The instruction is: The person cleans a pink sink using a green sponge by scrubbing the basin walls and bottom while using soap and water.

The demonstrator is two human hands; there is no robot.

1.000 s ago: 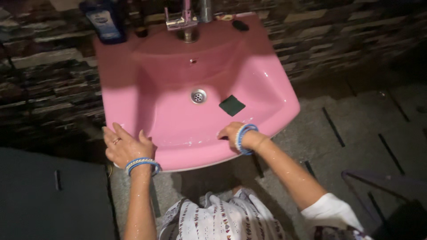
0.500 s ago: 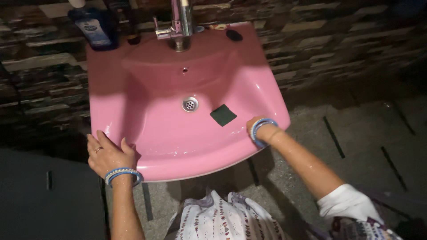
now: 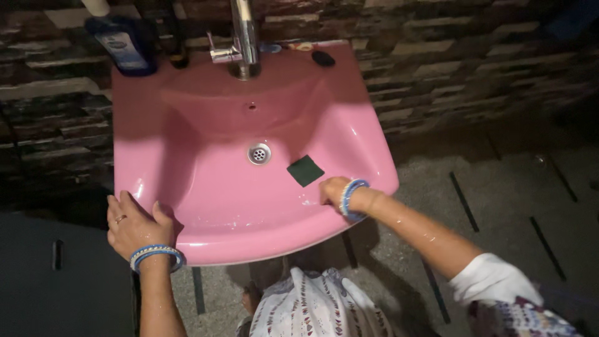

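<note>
Pink ceramic, the sink [image 3: 187, 156] was being wiped by hand, I judged. The left hand [image 3: 134, 226] lay flat on its front-left rim, holding nothing. The right hand [image 3: 332, 189] rubbed inside the basin; its grip was hidden. The green pad [image 3: 305, 170], just beyond it, needed picking up.

One camera only, worn on the person's head. It looks steeply down and slightly forward over a pink sink [image 3: 187, 187], from above its front edge, facing the stone-clad wall [image 3: 474, 56] behind. Fairly near: the basin fills the centre-left of the picture, and the tap [image 3: 240, 37] is cut off by the top edge. Both forearms enter from the bottom, left hand [image 3: 134, 228] on the sink's near left corner, right hand [image 3: 334, 190] on the front right rim. Grey floor [image 3: 499, 206] shows at the right. No second view to overlap.
</note>
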